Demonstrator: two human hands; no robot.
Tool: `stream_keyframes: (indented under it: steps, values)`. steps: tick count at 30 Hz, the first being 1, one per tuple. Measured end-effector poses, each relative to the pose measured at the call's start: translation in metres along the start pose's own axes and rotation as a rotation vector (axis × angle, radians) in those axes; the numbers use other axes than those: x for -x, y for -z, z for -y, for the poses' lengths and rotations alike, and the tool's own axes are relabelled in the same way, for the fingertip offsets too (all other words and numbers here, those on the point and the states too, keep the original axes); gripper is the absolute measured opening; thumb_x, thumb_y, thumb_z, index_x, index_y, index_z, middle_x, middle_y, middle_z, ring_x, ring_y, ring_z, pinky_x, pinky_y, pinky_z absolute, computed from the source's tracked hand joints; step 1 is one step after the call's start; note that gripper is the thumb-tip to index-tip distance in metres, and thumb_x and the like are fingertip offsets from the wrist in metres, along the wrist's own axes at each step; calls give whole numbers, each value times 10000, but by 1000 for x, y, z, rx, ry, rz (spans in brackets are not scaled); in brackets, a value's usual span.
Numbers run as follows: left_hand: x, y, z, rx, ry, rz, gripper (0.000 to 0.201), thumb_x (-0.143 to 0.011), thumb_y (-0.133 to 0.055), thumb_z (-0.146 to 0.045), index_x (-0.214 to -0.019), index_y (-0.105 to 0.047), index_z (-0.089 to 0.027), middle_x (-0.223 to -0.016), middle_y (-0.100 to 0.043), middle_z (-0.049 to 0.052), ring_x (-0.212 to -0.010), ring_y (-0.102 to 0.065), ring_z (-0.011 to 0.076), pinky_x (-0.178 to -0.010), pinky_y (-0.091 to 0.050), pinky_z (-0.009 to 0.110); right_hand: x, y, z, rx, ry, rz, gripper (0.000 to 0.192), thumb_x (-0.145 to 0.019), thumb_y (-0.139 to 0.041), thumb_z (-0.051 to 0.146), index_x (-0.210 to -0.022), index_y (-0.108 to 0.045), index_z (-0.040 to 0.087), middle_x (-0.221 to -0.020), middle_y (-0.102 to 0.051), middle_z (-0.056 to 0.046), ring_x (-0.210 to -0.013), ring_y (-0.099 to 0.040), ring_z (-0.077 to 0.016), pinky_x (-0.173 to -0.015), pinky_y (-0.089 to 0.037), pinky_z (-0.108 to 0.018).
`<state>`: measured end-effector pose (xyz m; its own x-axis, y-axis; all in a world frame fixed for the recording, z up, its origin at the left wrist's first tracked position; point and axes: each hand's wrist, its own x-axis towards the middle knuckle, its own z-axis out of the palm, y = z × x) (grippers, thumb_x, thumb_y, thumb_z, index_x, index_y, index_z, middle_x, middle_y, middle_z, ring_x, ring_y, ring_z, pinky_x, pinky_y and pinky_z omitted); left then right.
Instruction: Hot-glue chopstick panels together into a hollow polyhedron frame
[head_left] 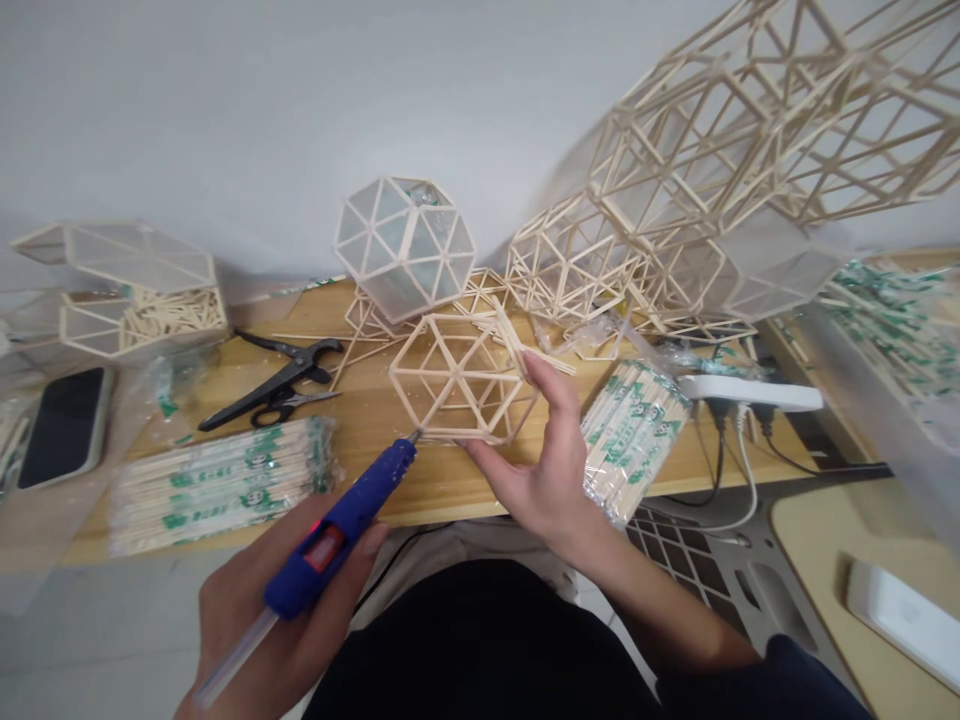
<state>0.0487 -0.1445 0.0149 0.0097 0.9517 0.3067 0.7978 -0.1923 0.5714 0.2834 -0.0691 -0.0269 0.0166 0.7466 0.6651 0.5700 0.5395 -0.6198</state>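
Note:
My left hand (289,600) is wrapped round a blue hot glue gun (341,535), with a clear glue stick (236,660) poking out of its back end. The gun's nozzle meets the lower left corner of a hexagonal frame (455,376) built from thin wooden sticks. At the frame's right side, my right hand (536,460) grips it between thumb and fingers, tilting its spoked face up towards me. Behind the frame stands a panelled wooden polyhedron (405,245) with translucent faces.
Black scissors (281,380) and wrapped chopstick packs (225,480) (634,430) lie on the wooden table. A phone (64,425) is at far left, a white power strip (754,392) with cables at right. Tall stick lattices (750,130) lean against the wall. A stick-filled box (169,312) stands left.

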Motion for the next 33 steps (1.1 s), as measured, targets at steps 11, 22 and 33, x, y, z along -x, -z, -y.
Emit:
stream_keyframes:
  steps: [11, 22, 33]
  values:
    - [2, -1, -3, -72, 1, -5, 199, -963, -668, -454, -1069, -735, -298, -821, -769, -16, -679, -751, 180, -615, -580, 269, 3, 1, 1, 12, -14, 14, 836, -907, -773, 298, -1613, -325, 288, -1511, -575, -139, -1429, -552, -367, -1159, -504, -658]
    - [-10, 18, 50, -177, 121, -74, 190, -966, -663, -452, -1010, -707, -273, -789, -694, -62, -726, -722, 166, -658, -582, 254, 4, 0, -5, -183, -186, 3, 887, -834, -857, 281, -1580, -377, 262, -1560, -527, -146, -1466, -516, -342, -1216, -469, -622]
    - [-35, -14, 126, -457, 41, 26, 286, -1026, -488, -353, -1234, -593, -188, -1020, -562, 26, -1167, -658, 338, -972, -586, 465, -10, 3, -14, -535, -223, 135, 803, -858, -862, 334, -1525, -419, 287, -1558, -549, -130, -1485, -525, -301, -1261, -435, -567]
